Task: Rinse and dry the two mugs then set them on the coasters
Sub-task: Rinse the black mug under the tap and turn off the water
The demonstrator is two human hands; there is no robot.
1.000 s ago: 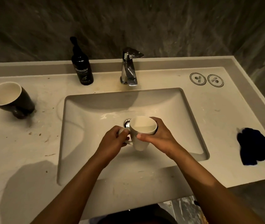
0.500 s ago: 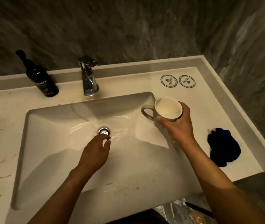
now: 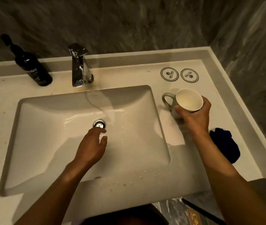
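Holding a white mug (image 3: 185,102) upright over the counter (image 3: 210,143), right of the sink (image 3: 47,135), the right hand (image 3: 194,117) grips its body. The two coasters (image 3: 179,75) lie just behind, and a dark blue cloth (image 3: 226,148) nearer. Drying probably comes next, needing that cloth. The left hand (image 3: 90,146) hangs loose and empty above the drain (image 3: 99,124).

The coasters (image 3: 179,75) carry print too small to read (the bottle (image 3: 31,67) label is partly turned away).
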